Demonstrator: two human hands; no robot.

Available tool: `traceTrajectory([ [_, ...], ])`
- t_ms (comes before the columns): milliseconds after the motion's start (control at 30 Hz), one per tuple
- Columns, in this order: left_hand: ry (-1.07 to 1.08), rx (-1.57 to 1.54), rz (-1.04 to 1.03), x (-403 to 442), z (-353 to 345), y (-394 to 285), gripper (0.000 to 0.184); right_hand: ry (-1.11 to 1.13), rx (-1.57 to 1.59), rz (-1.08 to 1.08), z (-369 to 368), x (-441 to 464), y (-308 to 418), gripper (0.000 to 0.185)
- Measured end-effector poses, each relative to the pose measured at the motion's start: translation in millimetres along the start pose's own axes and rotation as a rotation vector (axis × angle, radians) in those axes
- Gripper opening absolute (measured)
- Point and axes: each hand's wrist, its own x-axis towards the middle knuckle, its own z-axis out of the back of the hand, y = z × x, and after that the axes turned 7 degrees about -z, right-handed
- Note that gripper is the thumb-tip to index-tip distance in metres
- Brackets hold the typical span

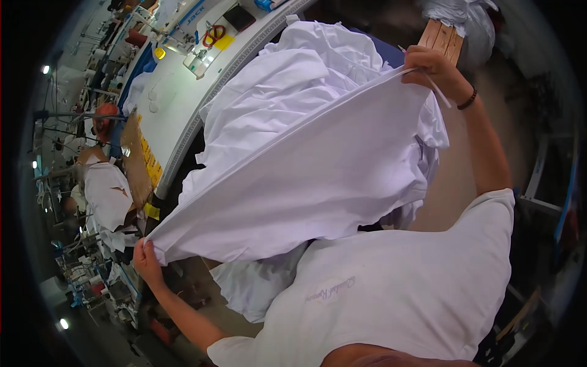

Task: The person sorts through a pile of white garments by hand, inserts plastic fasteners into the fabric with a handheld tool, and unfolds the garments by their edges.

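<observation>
A white piece of fabric (318, 165) is stretched taut between my two hands, its seamed edge running slantwise from lower left to upper right. My left hand (147, 260) pinches one end of that edge at the lower left. At the upper right my right hand (431, 70), with a dark bead bracelet at the wrist, is closed on the other end. A thin white strip hangs out past my right fingers. Behind the stretched cloth lies a heap of white fabric (293, 79), partly hidden by it.
A sewing machine (174, 30) stands on a white table (177, 104) at the upper left, with red-handled scissors (213, 35) and a dark phone-like object (238, 19) nearby. A wooden bench (441, 38) bears a pale bundle (465, 15). More white cloth (107, 192) lies at left.
</observation>
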Motion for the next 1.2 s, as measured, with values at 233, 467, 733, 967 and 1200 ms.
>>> traceTrajectory([
  [233,-0.18,0.136,0.027,-31.2,79.9,17.7,0.019,-0.063,0.186,0.351,10.8,3.9,55.4,0.012],
  [467,-0.296,0.208,0.071,-75.5,144.7,47.0,0.019,-0.071,0.214,0.373,-3.7,1.1,116.6,0.013],
  [733,-0.382,0.295,0.176,-128.9,181.2,85.0,0.019,-0.138,0.032,0.509,-40.6,8.4,169.2,0.025],
  [967,-0.388,0.296,0.194,-161.7,189.7,110.2,0.024,-0.103,0.08,0.447,-58.4,14.5,194.3,0.022],
  [1200,-0.439,0.312,0.241,-177.1,186.3,122.9,0.025,-0.276,-0.181,0.587,-74.5,22.1,216.6,0.01],
])
